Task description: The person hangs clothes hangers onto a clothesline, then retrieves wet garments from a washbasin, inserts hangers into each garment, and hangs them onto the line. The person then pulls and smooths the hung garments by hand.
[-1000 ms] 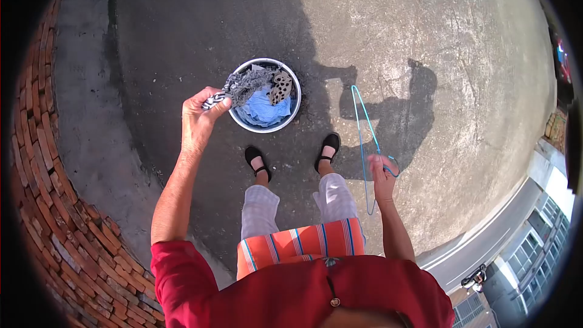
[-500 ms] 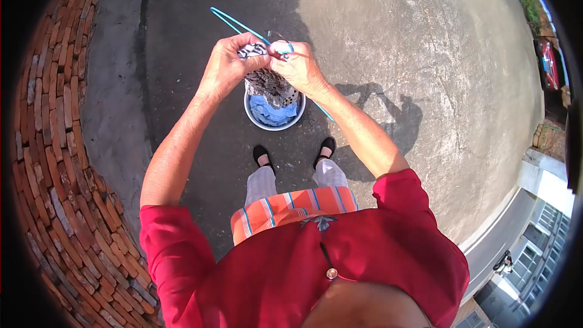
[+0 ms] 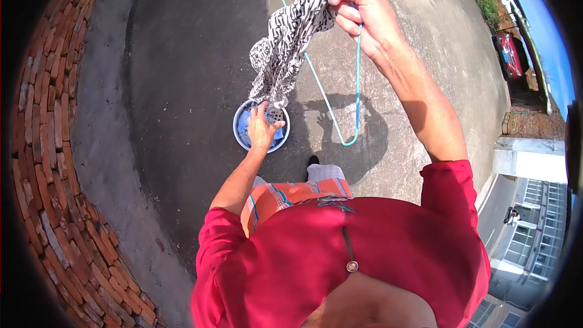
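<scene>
My right hand is raised high and grips a black-and-white patterned garment together with a blue wire hanger. The garment hangs down from that hand, and its lower end reaches the fingertips of my left hand. My left hand is lower, fingers spread, touching the bottom of the garment just above a round metal basin on the ground. Blue cloth lies inside the basin.
A curved brick wall runs along the left. The ground is dark asphalt on the left and pale concrete on the right. A red vehicle and buildings stand at the far right. My shadow falls near the basin.
My right hand has lifted the garment and hanger up high. My left hand let go of the top and dropped to the garment's lower end above the basin.
</scene>
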`<state>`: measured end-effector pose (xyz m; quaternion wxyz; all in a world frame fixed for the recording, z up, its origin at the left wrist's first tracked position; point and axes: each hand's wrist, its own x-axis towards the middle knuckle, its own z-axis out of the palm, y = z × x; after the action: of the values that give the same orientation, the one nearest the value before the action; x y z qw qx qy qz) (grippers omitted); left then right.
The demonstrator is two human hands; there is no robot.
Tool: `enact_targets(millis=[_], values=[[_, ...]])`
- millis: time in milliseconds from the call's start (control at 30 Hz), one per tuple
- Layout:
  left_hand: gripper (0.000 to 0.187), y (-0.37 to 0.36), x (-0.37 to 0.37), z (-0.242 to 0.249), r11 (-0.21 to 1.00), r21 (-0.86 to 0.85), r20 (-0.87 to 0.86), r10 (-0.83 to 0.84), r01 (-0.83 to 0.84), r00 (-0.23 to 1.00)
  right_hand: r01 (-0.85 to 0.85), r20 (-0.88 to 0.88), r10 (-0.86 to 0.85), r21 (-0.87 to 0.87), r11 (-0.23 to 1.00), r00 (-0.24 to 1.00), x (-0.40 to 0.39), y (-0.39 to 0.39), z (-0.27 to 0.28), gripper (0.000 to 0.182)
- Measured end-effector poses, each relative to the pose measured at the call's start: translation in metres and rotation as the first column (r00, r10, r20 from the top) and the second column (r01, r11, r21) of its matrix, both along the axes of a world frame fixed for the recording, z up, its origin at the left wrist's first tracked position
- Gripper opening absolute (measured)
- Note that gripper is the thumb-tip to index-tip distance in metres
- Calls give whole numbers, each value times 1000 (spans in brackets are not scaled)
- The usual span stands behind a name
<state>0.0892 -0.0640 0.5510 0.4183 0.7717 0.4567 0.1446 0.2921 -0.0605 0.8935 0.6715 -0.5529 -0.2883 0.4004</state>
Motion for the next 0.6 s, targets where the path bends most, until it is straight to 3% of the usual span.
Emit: enact_targets(millis=[67, 167, 233, 300, 367, 433, 500, 567, 600], values=[[97, -1, 37, -1, 992, 27, -74, 121, -119, 990, -13, -23, 14, 45, 999, 1000, 25, 3, 32, 14], [67, 32, 88, 4, 945, 200, 143, 232, -257, 962, 35, 65, -42, 111, 993, 997, 85, 4, 67, 13], [32, 72, 110, 8, 901, 360, 282, 143, -243, 949, 90, 138, -112, 160, 983, 984, 144, 8, 79, 13], [16, 114, 125, 6, 970, 209, 527, -5, -124, 850, 146, 197, -185, 199, 969, 963, 211, 11, 77, 13], [12, 149, 149, 48, 995, 11, 451, 80, -95, 889, 197, 234, -247, 217, 956, 941, 286, 16, 65, 13], [19, 182, 179, 82, 993, -111, 561, 30, 40, 827, 235, 261, -284, 203, 951, 922, 361, 22, 39, 13], [22, 208, 222, 122, 981, -195, 563, 106, 7, 820, 267, 291, -305, 163, 950, 907, 427, 29, 11, 13], [24, 213, 284, 177, 962, -240, 608, 252, -128, 753, 263, 390, -266, 63, 963, 881, 495, 35, -22, 13], [26, 222, 316, 196, 978, -172, 654, 201, -115, 729, 323, 483, -287, 9, 946, 827, 526, 42, -36, 15]])
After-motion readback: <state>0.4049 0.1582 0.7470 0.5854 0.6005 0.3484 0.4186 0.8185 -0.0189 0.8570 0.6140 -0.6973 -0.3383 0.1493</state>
